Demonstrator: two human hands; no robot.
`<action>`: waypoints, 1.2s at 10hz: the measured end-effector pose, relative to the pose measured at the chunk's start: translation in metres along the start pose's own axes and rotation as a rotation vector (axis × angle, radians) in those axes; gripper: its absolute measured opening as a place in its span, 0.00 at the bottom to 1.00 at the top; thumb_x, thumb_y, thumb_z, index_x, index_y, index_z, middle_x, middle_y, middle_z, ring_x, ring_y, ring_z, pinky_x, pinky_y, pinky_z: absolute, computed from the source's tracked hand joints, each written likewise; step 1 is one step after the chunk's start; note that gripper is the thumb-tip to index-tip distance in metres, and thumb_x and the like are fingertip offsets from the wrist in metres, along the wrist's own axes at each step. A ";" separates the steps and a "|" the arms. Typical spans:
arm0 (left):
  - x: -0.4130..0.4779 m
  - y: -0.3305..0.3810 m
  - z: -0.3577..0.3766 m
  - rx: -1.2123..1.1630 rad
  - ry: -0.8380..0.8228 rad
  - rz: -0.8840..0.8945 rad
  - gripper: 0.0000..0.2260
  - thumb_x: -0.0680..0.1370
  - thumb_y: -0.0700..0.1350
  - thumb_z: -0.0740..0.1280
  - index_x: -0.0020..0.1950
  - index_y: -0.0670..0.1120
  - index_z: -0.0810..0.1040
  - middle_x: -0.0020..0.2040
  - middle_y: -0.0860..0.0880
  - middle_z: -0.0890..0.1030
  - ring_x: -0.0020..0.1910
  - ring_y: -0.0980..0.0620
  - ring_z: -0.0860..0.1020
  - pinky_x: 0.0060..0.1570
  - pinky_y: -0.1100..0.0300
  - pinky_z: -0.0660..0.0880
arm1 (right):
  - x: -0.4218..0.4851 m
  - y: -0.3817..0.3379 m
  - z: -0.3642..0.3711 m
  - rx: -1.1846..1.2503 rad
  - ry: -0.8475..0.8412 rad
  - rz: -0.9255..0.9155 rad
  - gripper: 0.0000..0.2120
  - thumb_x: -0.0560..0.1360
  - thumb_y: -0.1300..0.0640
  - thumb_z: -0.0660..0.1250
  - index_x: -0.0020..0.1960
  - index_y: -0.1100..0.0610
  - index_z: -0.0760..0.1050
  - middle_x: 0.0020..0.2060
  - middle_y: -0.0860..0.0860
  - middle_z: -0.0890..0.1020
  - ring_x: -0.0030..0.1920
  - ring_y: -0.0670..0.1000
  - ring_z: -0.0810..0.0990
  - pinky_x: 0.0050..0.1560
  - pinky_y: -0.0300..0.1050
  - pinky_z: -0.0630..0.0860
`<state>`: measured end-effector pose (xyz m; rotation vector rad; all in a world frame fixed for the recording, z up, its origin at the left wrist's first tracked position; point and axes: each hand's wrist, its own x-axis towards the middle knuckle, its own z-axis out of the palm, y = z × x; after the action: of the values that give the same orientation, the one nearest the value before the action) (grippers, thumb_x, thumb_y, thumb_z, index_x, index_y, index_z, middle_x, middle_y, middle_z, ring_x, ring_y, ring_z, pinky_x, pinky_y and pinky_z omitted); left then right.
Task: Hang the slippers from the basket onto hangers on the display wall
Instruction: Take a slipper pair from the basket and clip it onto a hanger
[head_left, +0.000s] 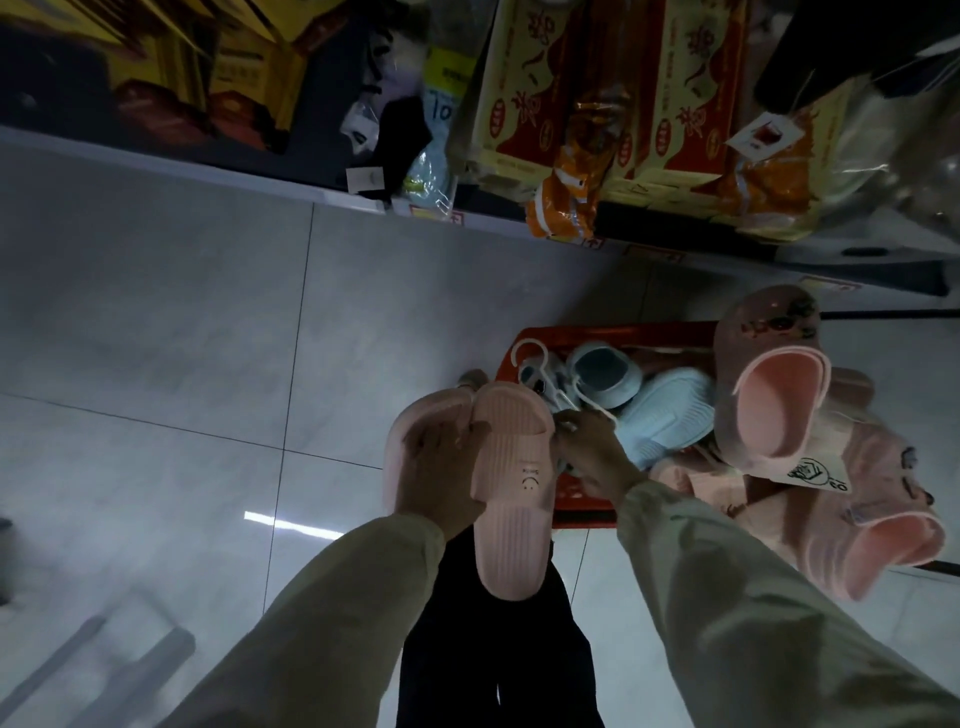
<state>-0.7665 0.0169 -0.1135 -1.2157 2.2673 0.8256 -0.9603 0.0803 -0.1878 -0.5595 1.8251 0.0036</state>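
Your left grip (441, 470) holds the pink slippers (511, 499), one smiley-marked footbed up, at the left edge of the red basket (623, 333); inside lie light-blue slippers (670, 413) and a white hanger (540, 366).

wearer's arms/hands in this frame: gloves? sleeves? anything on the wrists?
No gloves: the left hand and right hand are bare. The left sleeve and right sleeve are long, loose, plain pale cream fabric, ending at the wrists. No watch or bracelet shows.
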 end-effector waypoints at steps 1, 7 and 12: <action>-0.001 0.000 0.000 -0.008 0.033 0.003 0.41 0.58 0.50 0.84 0.69 0.47 0.75 0.62 0.41 0.78 0.60 0.40 0.77 0.62 0.46 0.75 | -0.010 -0.012 -0.013 -0.198 -0.066 -0.010 0.12 0.79 0.60 0.62 0.60 0.61 0.79 0.61 0.56 0.79 0.62 0.57 0.75 0.68 0.50 0.64; -0.028 0.051 -0.061 0.022 -0.011 0.005 0.39 0.73 0.58 0.72 0.80 0.51 0.58 0.76 0.45 0.65 0.74 0.44 0.63 0.76 0.49 0.55 | -0.103 -0.004 -0.067 0.138 0.377 -0.130 0.15 0.78 0.63 0.65 0.64 0.63 0.77 0.65 0.60 0.65 0.59 0.62 0.75 0.57 0.46 0.72; -0.114 0.144 -0.246 0.236 0.117 0.020 0.37 0.67 0.65 0.71 0.72 0.51 0.69 0.67 0.45 0.74 0.65 0.44 0.73 0.66 0.50 0.69 | -0.333 -0.073 -0.140 0.343 0.553 -0.463 0.15 0.79 0.61 0.65 0.65 0.53 0.77 0.66 0.55 0.69 0.63 0.54 0.74 0.65 0.43 0.70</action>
<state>-0.8531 -0.0198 0.1786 -1.1611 2.3931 0.4873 -0.9867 0.1000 0.1796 -0.7720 2.1134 -0.8330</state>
